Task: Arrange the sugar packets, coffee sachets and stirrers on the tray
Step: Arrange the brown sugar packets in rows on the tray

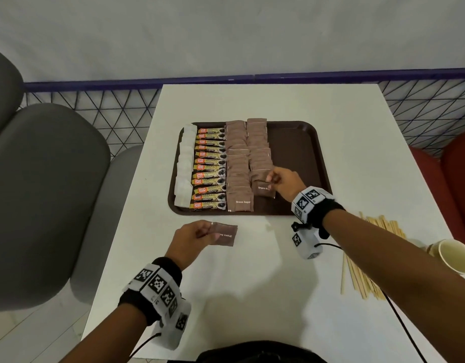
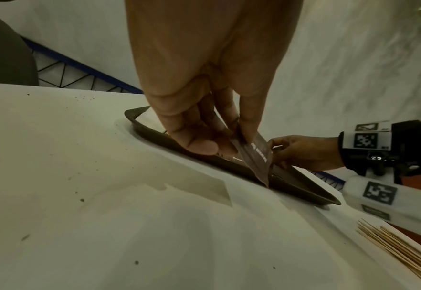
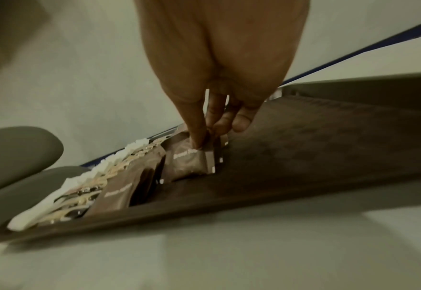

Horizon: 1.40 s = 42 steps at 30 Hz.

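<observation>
A dark brown tray on the white table holds a column of white sugar packets, a column of coffee sachets and two columns of brown sugar packets. My right hand pinches a brown sugar packet at the near end of the right brown column. My left hand pinches another brown sugar packet over the table just in front of the tray, and it hangs from the fingers. Wooden stirrers lie on the table at the right.
A paper cup lies on its side at the table's right edge, beside the stirrers. Grey chairs stand at the left, a red seat at the right. A blue wire fence runs behind the table.
</observation>
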Motion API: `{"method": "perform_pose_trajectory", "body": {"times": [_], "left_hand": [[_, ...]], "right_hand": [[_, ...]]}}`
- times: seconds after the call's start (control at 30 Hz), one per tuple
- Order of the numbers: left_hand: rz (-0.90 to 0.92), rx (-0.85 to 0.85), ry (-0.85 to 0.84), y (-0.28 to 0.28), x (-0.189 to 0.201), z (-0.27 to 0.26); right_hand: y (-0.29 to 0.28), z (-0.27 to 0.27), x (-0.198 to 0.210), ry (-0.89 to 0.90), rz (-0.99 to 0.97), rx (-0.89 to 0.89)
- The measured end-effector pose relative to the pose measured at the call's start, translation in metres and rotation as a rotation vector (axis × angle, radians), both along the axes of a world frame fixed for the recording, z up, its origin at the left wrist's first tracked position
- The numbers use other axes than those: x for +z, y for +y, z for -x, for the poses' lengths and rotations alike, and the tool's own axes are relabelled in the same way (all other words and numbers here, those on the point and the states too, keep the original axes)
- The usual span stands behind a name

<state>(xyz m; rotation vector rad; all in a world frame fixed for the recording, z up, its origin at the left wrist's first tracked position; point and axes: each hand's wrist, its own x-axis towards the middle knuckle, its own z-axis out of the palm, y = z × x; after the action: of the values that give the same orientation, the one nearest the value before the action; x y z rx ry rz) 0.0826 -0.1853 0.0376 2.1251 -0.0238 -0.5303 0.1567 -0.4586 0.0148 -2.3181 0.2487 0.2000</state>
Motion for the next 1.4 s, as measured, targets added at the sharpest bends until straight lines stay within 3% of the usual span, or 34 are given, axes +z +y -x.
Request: {"method": "perform_pose_trajectory", "body": {"times": [0.23,0.47,0.6,0.73,0.9,1.1,1.27,1.4], "left_hand": [[0.091,0.095,0.007,-0.005,-0.002,-0.016],[0.178,0.098,-0.013,-0.022,0.002,-0.027],[0.203,0.122,-0.037,-0.031,0.004,-0.033],[0.226,0.115,-0.054,-0.042,0.008,-0.037],[0.296,0.067,0.007,-0.057,0.01,-0.035],[0.345,0.121,0.056,-0.049,0.005,-0.03],[0.307,0.128,0.044,-0.034,-0.003,-0.029],[0.293,0.131,0.047,-0.03,-0.006,-0.028]], "right_hand": [[0.009,-0.005,-0.007,-0.049,0.282,0.136],[0.005,0.004,-0.011,-0.095,0.378,0.122],[0.009,0.012,0.0,-0.217,0.183,0.077],[0.025,0.03,0.019,-0.053,-0.366,0.156],[0.029,0.042,0.016,0.0,-0.425,0.213],[-0.002,0.024,0.017,-0.016,-0.158,-0.051],[-0.004,0.015,-0.001,0.129,0.077,0.038],[0.004,0.015,-0.008,0.1,0.356,0.161]]}}
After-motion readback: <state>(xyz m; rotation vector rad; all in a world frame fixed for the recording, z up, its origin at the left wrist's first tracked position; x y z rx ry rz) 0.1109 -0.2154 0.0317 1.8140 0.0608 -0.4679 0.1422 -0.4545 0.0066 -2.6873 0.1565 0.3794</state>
